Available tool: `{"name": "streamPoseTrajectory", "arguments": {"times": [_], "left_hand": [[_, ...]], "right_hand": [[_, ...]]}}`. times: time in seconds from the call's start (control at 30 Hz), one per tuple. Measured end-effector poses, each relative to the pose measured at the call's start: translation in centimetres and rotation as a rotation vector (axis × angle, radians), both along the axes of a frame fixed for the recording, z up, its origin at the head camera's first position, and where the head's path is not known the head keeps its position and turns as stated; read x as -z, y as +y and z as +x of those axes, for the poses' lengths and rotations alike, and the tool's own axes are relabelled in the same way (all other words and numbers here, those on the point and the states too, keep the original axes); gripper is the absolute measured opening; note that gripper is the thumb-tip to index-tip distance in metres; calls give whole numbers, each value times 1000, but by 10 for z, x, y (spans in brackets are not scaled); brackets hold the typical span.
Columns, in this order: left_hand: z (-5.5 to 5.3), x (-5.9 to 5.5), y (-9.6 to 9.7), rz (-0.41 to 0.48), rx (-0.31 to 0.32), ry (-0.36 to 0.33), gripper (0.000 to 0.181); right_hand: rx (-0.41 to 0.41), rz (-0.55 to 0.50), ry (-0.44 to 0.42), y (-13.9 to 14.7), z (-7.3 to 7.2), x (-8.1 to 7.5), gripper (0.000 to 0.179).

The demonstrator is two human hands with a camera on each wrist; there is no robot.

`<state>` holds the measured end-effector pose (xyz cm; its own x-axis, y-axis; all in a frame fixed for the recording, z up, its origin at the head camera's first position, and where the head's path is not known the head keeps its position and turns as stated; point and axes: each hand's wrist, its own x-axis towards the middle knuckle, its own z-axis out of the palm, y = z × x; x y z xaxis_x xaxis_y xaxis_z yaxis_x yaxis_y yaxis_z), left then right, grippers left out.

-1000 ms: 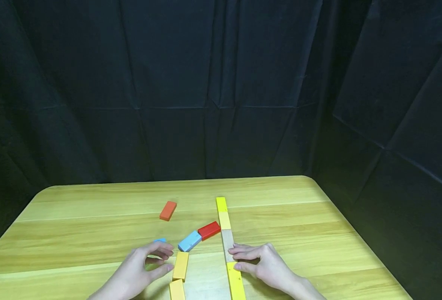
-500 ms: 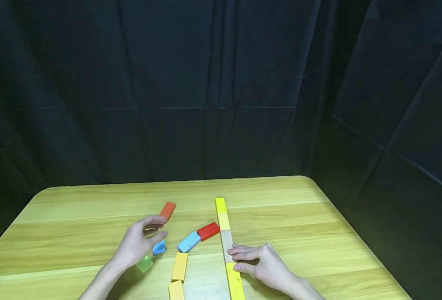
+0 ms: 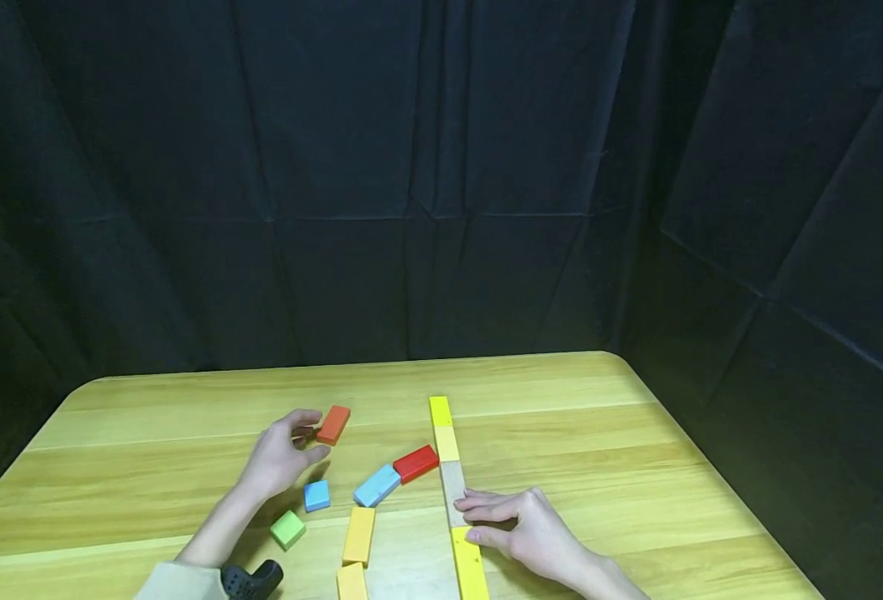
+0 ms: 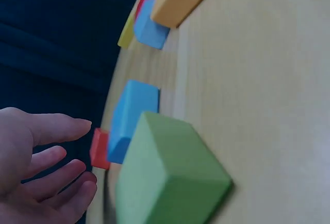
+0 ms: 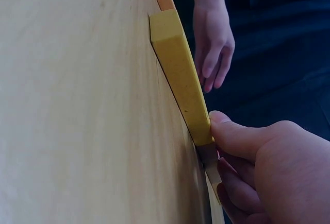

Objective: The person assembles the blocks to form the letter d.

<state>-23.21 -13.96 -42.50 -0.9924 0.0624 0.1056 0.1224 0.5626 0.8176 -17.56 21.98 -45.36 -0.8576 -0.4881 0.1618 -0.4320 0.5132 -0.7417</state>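
In the head view my left hand [image 3: 280, 457] is beside an orange-red block [image 3: 332, 425], thumb and fingers spread apart around its near left end, with nothing in them. The left wrist view shows that same red block [image 4: 99, 148] just beyond the fingertips; contact cannot be told. My right hand [image 3: 520, 525] touches a straight row of flat blocks: its thumb rests on the long yellow block [image 3: 470, 567] and its fingertips on the whitish block [image 3: 452, 492]. In the right wrist view the thumb lies against the yellow block [image 5: 180, 80].
A small blue block [image 3: 317, 496] and a green block [image 3: 287, 530] lie by the left forearm. A curve of red [image 3: 416, 463], light blue [image 3: 377, 485] and orange-yellow blocks [image 3: 359, 536] meets the row. Dark curtains [image 3: 411, 208] hang behind the wooden table [image 3: 599, 417].
My left hand has moved away from the orange-yellow blocks, forward and left to the orange-red block, uncovering the blue and green blocks. My right hand has stayed in place.
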Motion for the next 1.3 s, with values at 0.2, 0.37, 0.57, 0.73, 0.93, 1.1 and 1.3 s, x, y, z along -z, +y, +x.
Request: {"name": "streamPoseTrajectory", "arguments": {"times": [0.2, 0.37, 0.57, 0.73, 0.93, 1.1, 1.3], "left_hand": [[-14, 8, 7, 8, -29, -21, 52], [-20, 12, 10, 57, -74, -20, 50], [-22, 15, 10, 76, -93, -18, 47], [-25, 12, 13, 5, -118, -21, 51], [-25, 13, 14, -35, -146, -24, 50], [-24, 13, 14, -21, -152, -26, 49], [-23, 15, 13, 19, -151, 2, 46]], "right_hand": [[-5, -3, 0, 0, 0, 1, 33], [-5, -3, 13, 0, -1, 1, 32], [-7, -2, 15, 1, -2, -1, 31], [-2, 8, 10, 1, -2, -1, 31], [-4, 8, 2, 0, -1, 1, 32], [-3, 10, 17, 1, -2, 1, 31], [-5, 15, 19, 0, -3, 1, 31]]}}
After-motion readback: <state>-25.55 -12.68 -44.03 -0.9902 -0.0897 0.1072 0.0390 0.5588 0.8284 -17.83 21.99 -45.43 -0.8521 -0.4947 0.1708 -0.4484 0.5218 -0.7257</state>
